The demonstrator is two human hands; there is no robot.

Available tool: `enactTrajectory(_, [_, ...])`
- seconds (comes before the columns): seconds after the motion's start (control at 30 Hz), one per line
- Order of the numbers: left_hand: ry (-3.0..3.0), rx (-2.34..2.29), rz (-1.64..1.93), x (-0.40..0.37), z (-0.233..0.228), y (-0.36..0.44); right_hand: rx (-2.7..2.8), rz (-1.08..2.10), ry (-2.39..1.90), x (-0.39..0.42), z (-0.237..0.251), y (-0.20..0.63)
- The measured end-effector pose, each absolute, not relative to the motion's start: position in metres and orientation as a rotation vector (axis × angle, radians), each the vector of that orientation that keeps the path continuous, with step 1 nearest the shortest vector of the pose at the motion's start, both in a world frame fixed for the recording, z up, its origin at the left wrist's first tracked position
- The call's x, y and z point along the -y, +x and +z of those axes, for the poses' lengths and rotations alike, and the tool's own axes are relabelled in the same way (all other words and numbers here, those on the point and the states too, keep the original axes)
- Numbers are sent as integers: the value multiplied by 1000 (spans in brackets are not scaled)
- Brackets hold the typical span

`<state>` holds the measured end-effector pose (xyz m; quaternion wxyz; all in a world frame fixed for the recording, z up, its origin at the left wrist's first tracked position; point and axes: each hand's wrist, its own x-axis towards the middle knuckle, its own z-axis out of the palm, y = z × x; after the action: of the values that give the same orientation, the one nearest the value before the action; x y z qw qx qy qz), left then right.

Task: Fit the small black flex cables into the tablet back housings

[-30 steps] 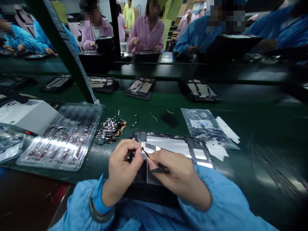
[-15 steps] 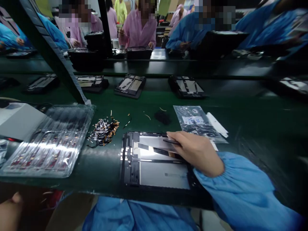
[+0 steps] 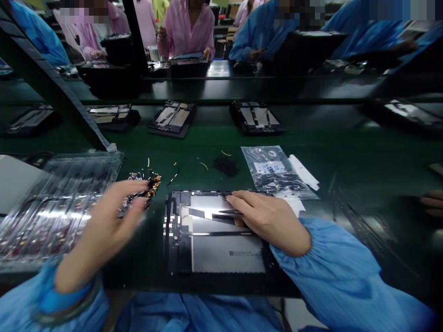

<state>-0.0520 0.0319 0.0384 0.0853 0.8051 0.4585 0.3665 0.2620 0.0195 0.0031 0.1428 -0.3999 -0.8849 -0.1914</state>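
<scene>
An opened tablet frame [image 3: 214,251] with a silver inner panel lies flat at the near edge of the green bench. My right hand [image 3: 266,216] rests on its upper right part and holds black tweezers [image 3: 226,213] against the panel. My left hand [image 3: 107,221], blurred by motion, reaches over a small pile of gold-tipped flex cables [image 3: 147,182] just left of the tablet; its fingertips are at the pile, and whether they grip a cable I cannot tell.
A clear plastic tray [image 3: 58,203] of small parts sits at the left. A plastic bag [image 3: 272,173] and white strips lie right of the tablet. Several opened tablets [image 3: 173,117] ride the belt behind. A dark slanted post [image 3: 58,87] stands at left. Co-workers sit opposite.
My left hand left the tablet, dropped out of view, then swung up to the cable pile. My right hand with the tweezers settled onto the tablet's upper right. The view shifted left.
</scene>
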Motion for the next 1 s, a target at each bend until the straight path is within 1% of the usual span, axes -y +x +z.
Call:
enactTrajectory(0.03, [2608,-1169,923,-40,36,-33,2553,-547,-1148,-20,3,262])
enactTrajectory(0.07, [2716,-1030,702,-48,32,-13,2554,-542,-1141,-20,3,263])
enactTrajectory(0.1, [2781,-906,558,-55,28,5,2555,-537,-1136,-21,3,263])
enactTrajectory(0.17, [2846,-738,443,-65,20,36,2557,-518,-1138,-22,2,264])
enactTrajectory(0.3, [2863,-605,414,-74,6,59,2542,-502,-1139,-23,1,264])
enactTrajectory(0.43, [2742,-658,452,-76,1,55,2512,-535,-1144,-20,4,266])
enactTrajectory(0.6, [2771,-622,444,-78,-2,54,2546,-388,-1255,-8,11,277])
enactTrajectory(0.77, [2958,-583,378,-77,-5,57,2546,-517,-1248,0,12,286])
enactTrajectory(1.0, [3052,-571,416,-76,-5,58,2497,-631,-1242,-4,-1,290])
